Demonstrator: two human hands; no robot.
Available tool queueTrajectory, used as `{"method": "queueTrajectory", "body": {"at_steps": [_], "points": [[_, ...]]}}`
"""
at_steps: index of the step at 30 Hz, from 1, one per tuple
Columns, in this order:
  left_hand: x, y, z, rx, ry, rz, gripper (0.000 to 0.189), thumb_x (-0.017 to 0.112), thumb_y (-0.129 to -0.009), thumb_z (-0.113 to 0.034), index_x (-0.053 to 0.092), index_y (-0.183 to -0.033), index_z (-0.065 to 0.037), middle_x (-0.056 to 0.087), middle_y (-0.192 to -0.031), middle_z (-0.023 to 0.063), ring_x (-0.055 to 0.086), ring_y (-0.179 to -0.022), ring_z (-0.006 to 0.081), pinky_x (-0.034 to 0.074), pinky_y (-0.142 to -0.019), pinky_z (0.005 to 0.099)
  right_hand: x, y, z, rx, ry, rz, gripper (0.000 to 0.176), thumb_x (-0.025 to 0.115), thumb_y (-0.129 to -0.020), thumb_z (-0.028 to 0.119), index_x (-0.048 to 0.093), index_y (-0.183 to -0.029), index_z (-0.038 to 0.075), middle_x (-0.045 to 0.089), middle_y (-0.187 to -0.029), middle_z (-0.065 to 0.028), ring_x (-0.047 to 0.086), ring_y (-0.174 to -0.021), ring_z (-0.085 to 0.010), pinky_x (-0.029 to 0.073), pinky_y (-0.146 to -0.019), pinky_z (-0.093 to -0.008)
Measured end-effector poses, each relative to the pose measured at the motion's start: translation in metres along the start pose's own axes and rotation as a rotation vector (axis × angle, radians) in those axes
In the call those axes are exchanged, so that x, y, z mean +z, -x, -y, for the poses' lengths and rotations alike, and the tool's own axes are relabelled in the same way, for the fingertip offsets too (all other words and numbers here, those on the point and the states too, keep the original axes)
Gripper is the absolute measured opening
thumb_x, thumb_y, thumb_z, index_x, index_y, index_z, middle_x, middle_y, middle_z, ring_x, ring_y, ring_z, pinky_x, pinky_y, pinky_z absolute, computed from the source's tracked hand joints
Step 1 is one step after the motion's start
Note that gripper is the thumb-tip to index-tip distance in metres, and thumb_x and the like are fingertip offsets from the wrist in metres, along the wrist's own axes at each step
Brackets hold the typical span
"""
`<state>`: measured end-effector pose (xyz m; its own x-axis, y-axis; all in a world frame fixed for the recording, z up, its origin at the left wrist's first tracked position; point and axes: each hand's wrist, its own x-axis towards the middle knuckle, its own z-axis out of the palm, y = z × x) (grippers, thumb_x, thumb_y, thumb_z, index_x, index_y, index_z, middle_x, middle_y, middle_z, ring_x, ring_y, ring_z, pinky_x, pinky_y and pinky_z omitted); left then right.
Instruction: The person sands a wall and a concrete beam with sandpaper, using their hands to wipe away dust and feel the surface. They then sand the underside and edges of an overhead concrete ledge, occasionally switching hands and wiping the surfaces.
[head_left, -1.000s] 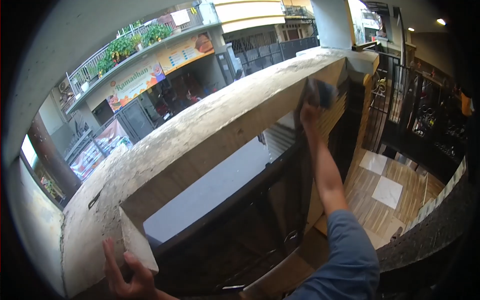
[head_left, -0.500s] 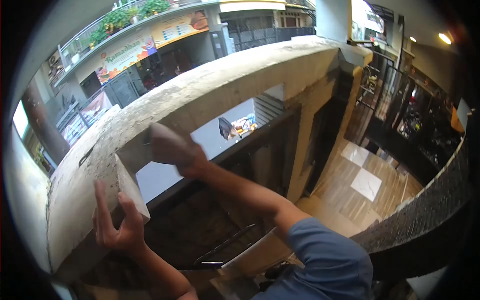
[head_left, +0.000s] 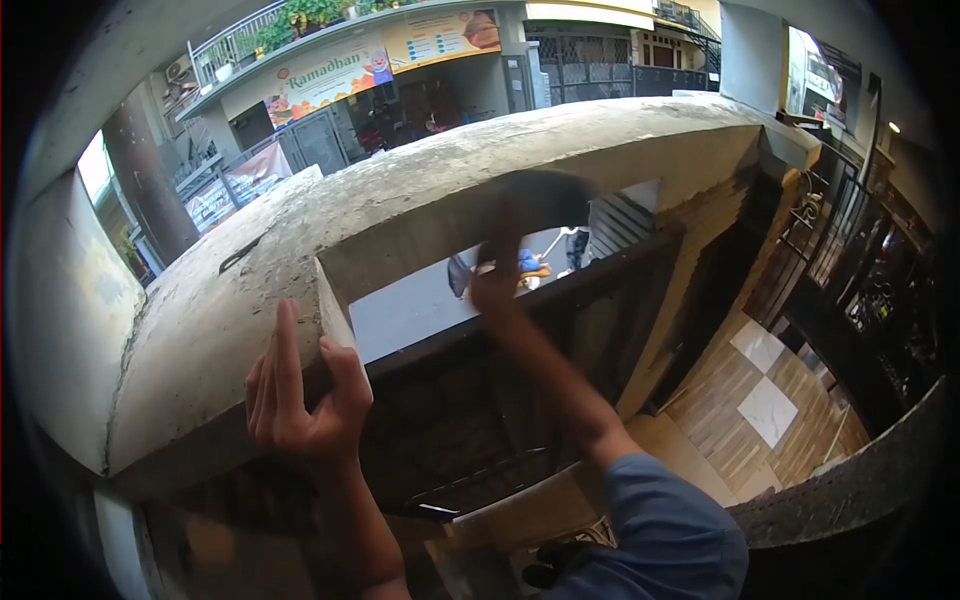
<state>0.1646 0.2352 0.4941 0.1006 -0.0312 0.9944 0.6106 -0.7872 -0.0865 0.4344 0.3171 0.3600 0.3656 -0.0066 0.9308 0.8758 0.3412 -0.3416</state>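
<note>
My left hand is held up against the inner face of the curved, rough concrete wall. Its fingers point upward and the thumb stands apart, close to a pale flat corner strip beside the wall's opening. Motion smears my right hand, raised in front of that opening. A dark blurred shape extends from it along the wall's underside; its kind cannot be made out. The fingers of this hand seem closed around it.
Below the opening runs a dark panel. To the right lies a lower wood-look floor with white tiles, bounded by a dark curved ledge. Beyond the wall are a street, a building with a Ramadhan banner, and a partly seen person.
My right hand has swept right along the wall from near the opening's left corner. My left hand stays by the corner strip. The view has shifted, moving the scene rightward.
</note>
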Motion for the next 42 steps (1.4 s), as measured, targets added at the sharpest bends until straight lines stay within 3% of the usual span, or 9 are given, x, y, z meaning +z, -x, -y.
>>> {"method": "queueTrajectory", "body": {"at_steps": [5, 8, 13, 18, 24, 29, 33, 38, 42], "points": [[-0.003, -0.001, 0.001, -0.024, 0.04, 0.009, 0.041, 0.062, -0.075, -0.002, 0.065, -0.115, 0.004, 0.072, -0.097, 0.0131, 0.071, -0.08, 0.0255, 0.054, -0.075, 0.0335, 0.013, -0.004, 0.056, -0.235, -0.124, 0.454, 0.047, 0.049, -0.082, -0.007, 0.05, -0.129, -0.004, 0.05, -0.136, -0.018, 0.054, -0.12, -0.0245, 0.043, -0.099, -0.0404], [-0.001, 0.001, 0.004, 0.003, 0.029, -0.007, 0.041, 0.063, -0.075, -0.002, 0.064, -0.115, 0.004, 0.072, -0.098, 0.0127, 0.07, -0.078, 0.0248, 0.055, -0.073, 0.0338, -0.051, -0.064, -0.018, 0.118, -0.536, 0.538, 0.043, 0.054, -0.082, -0.006, 0.053, -0.125, -0.002, 0.06, -0.114, -0.0143, 0.059, -0.107, -0.0233, 0.048, -0.089, -0.0356], [-0.003, 0.001, 0.004, 0.032, -0.015, 0.048, 0.04, 0.062, -0.075, -0.003, 0.065, -0.114, 0.005, 0.072, -0.097, 0.0134, 0.07, -0.076, 0.0254, 0.054, -0.07, 0.0328, -0.119, -0.079, -0.225, -0.489, 1.447, -0.092, 0.039, 0.056, -0.087, 0.003, 0.054, -0.126, 0.002, 0.065, -0.089, -0.0097, 0.063, -0.081, -0.0177, 0.052, -0.069, -0.032], [-0.001, 0.001, 0.001, 0.021, 0.002, 0.028, 0.039, 0.06, -0.076, -0.003, 0.065, -0.114, 0.004, 0.073, -0.096, 0.0134, 0.071, -0.075, 0.0246, 0.055, -0.071, 0.0324, -0.072, -0.064, -0.221, -0.114, 1.053, -0.089, 0.043, 0.057, -0.078, 0.009, 0.054, -0.12, 0.005, 0.059, -0.088, -0.0089, 0.058, -0.074, -0.0257, 0.049, -0.067, -0.0371], [0.002, 0.001, -0.001, -0.006, 0.015, -0.034, 0.036, 0.062, -0.077, -0.003, 0.067, -0.111, 0.005, 0.072, -0.1, 0.0127, 0.071, -0.079, 0.0235, 0.055, -0.072, 0.0318, 0.038, 0.017, 0.067, -0.161, -0.276, 0.339, 0.043, 0.056, -0.075, 0.01, 0.059, -0.117, 0.007, 0.056, -0.12, -0.0244, 0.055, -0.108, -0.0439, 0.043, -0.095, -0.0475], [0.004, 0.004, 0.004, 0.001, 0.017, -0.038, 0.035, 0.063, -0.077, -0.002, 0.066, -0.111, 0.006, 0.072, -0.101, 0.0132, 0.071, -0.083, 0.0249, 0.055, -0.077, 0.0322, -0.013, -0.02, -0.021, -0.291, -0.005, 0.57, 0.042, 0.057, -0.078, 0.008, 0.058, -0.12, 0.007, 0.061, -0.118, -0.0144, 0.054, -0.115, -0.029, 0.043, -0.097, -0.0372], [0.006, 0.002, -0.001, -0.03, -0.009, -0.04, 0.033, 0.063, -0.078, -0.002, 0.067, -0.11, 0.005, 0.072, -0.1, 0.0128, 0.071, -0.084, 0.0255, 0.055, -0.077, 0.0322, -0.106, -0.081, -0.145, -0.513, 0.334, 0.066, 0.045, 0.062, -0.083, 0.01, 0.053, -0.126, -0.002, 0.055, -0.128, -0.0167, 0.05, -0.119, -0.032, 0.039, -0.101, -0.0426], [0.003, 0.004, 0.009, 0.048, -0.003, -0.022, 0.032, 0.065, -0.077, -0.004, 0.069, -0.108, 0.003, 0.073, -0.095, 0.0134, 0.071, -0.078, 0.0252, 0.055, -0.073, 0.0324, -0.188, -0.117, -0.218, 0.267, 0.391, -0.259, 0.04, 0.056, -0.089, 0.024, 0.057, -0.119, -0.001, 0.066, -0.112, -0.0144, 0.063, -0.099, -0.0262, 0.049, -0.087, -0.0386], [0.009, 0.004, 0.013, 0.114, 0.053, -0.113, 0.031, 0.065, -0.076, -0.004, 0.071, -0.106, 0.0, 0.074, -0.093, 0.0098, 0.072, -0.075, 0.0217, 0.055, -0.072, 0.0308, -0.106, -0.08, -0.243, 0.122, 0.494, -0.218, 0.038, 0.056, -0.09, 0.031, 0.061, -0.111, 0.0, 0.066, -0.107, -0.0138, 0.064, -0.093, -0.0264, 0.048, -0.083, -0.0403]]}}
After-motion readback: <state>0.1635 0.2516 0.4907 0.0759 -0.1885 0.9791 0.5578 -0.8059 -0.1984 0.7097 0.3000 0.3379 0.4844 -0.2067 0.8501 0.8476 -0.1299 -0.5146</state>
